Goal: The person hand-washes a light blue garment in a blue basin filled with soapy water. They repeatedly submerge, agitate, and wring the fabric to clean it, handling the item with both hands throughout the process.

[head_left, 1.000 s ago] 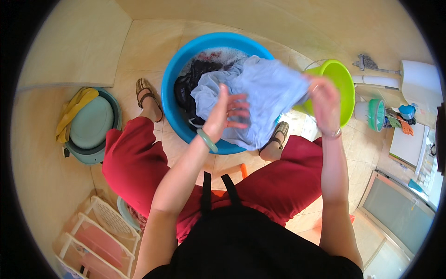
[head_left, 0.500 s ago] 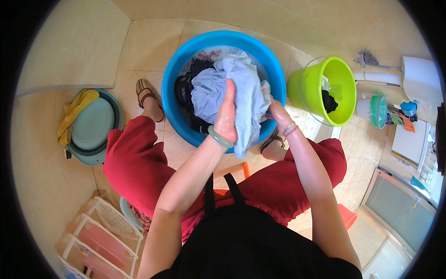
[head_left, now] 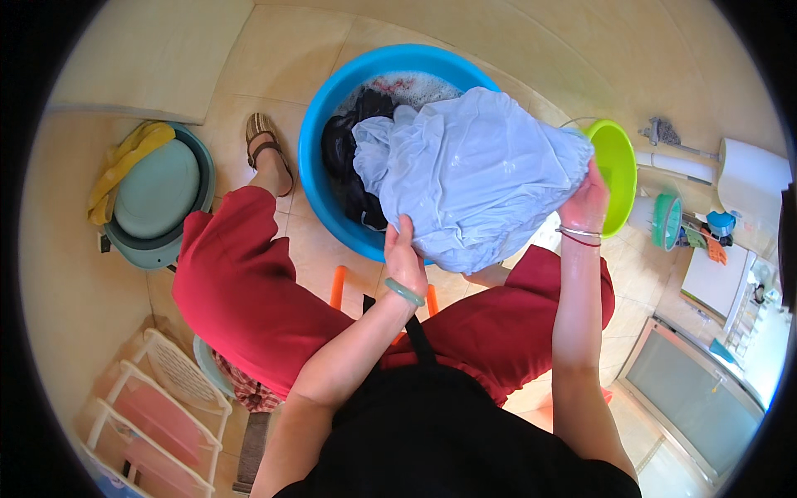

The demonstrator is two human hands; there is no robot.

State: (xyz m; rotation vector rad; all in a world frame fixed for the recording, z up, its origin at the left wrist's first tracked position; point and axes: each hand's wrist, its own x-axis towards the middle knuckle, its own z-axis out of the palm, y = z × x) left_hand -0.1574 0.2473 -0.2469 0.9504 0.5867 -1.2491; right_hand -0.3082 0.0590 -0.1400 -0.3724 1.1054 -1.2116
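Note:
A wet light blue garment (head_left: 490,170) is spread out between my hands, above the right part of a big blue basin (head_left: 310,149). My left hand (head_left: 404,259), with a pale green bangle on its wrist, holds the near left edge; some of its fingers are hidden under the cloth. At the far right my right hand (head_left: 589,202) grips a gathered, ruffled edge. The left end of the garment trails down onto dark, wet clothing (head_left: 342,158) in the basin. Suds (head_left: 423,86) and something reddish show at the basin's back.
A lime green bucket (head_left: 618,178) stands right of the basin, partly behind the garment. Stacked grey-green basins (head_left: 158,195) with a yellow cloth (head_left: 124,170) lie at left. A white rack (head_left: 162,415) is at lower left, a frosted panel (head_left: 693,398) at lower right.
The bunched garment has been opened out and drawn to the right. My right hand moved right and took its gathered edge; my left hand shifted down to the near edge.

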